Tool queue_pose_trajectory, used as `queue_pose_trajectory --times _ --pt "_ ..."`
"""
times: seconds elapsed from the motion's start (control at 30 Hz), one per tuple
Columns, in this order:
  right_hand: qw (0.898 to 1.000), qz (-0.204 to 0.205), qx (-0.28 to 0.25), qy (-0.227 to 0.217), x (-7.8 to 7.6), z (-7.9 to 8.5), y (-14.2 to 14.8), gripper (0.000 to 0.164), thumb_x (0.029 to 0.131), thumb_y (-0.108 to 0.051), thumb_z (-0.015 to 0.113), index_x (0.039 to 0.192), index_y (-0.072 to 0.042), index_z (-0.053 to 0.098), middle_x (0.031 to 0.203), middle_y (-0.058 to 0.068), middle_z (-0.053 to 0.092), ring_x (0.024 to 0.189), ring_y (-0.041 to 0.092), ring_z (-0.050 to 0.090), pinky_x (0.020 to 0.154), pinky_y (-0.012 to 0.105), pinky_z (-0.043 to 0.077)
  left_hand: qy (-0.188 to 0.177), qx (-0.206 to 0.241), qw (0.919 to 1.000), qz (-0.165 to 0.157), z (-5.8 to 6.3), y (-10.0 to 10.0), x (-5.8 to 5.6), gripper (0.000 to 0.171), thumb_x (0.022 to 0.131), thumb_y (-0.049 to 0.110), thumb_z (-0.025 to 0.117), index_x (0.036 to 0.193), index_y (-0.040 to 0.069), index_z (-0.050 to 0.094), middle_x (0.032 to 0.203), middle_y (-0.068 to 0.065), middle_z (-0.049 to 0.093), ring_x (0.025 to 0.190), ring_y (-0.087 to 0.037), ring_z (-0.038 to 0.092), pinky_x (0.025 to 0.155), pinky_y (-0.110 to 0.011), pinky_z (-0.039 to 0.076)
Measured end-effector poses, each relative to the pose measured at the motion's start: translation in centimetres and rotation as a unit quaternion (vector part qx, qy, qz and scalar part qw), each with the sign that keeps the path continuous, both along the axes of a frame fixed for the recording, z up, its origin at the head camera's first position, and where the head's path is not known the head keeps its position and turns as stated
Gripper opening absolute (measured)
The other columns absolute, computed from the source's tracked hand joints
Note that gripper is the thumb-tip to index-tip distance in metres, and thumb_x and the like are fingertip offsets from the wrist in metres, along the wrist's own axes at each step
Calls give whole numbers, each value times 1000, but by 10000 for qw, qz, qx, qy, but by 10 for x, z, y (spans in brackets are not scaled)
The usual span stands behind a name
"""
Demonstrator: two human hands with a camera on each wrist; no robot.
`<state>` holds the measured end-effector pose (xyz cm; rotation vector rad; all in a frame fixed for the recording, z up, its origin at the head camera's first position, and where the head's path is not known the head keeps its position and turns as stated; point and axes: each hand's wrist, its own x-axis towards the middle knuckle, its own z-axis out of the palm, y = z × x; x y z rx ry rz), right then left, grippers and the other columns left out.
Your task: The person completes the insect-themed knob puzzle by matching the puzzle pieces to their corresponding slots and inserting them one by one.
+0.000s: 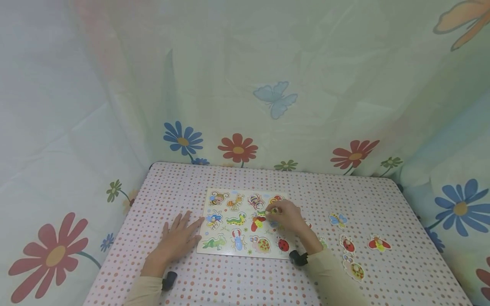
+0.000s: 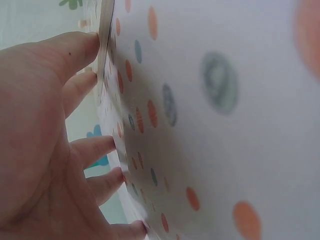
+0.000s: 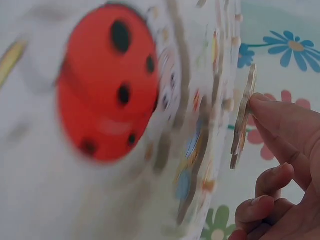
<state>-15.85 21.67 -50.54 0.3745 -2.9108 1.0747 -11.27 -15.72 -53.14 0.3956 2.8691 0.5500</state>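
Note:
A pale wooden puzzle board [image 1: 226,251] with printed insect pictures lies flat in front of me. My right hand [image 1: 286,216] is over the board's right part and pinches a thin puzzle piece [image 3: 243,120] between thumb and fingertip. That piece appears edge-on in the right wrist view, tilted up from the board; a little green shows beside the fingertips in the head view. A ladybug picture [image 3: 110,82] fills the near part of the right wrist view. My left hand [image 1: 177,239] rests with spread fingers on the tablecloth, index and thumb tips at the board's left edge.
Loose pieces lie right of the board: a blue butterfly [image 1: 338,220], a ladybug [image 1: 348,245], a snail [image 1: 355,271] and a red-winged insect [image 1: 379,243]. Another piece [image 1: 323,242] is partly hidden by the right forearm. A flowered curtain [image 1: 237,106] surrounds the dotted table [image 1: 176,182].

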Motion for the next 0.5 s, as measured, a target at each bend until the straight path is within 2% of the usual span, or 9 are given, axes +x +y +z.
queue_pose_trajectory --times 0.1,0.17,0.27,0.37,0.5 --pt "9999 101 -96 -17 -2 2 -13 9 84 -13 81 93 -15 78 66 -1 44 66 17 38 74 54 29 6 -15 10000 2 0 0 0 56 103 38 54 155 29 39 164 -18 16 148 -47 9 111 -74 2" --pt "9998 98 -113 -114 -3 2 -22 8 84 -15 82 91 -17 78 66 -1 45 67 17 38 77 56 27 6 -38 10000 2 -1 0 0 56 103 38 54 156 29 39 165 -18 16 148 -46 9 111 -74 2" --pt "9997 122 -53 -197 -4 0 -34 8 84 -18 83 89 -21 77 69 -2 44 67 17 38 75 48 27 -8 -54 10000 1 -1 0 0 56 103 38 54 156 29 39 165 -17 16 149 -46 8 110 -74 2" --pt "9996 229 6 -160 -5 -1 -47 8 83 -19 83 87 -22 77 70 -3 46 67 16 38 66 39 25 -28 -37 10000 0 -2 0 0 56 103 39 54 156 30 38 165 -17 16 149 -46 8 111 -74 2" --pt "9988 487 -20 -30 -6 -2 -62 7 84 -17 83 89 -19 78 68 -3 49 65 16 42 57 36 33 -35 -60 10000 -18 -2 0 -1 56 103 39 54 156 30 38 165 -17 16 149 -46 9 111 -74 2"
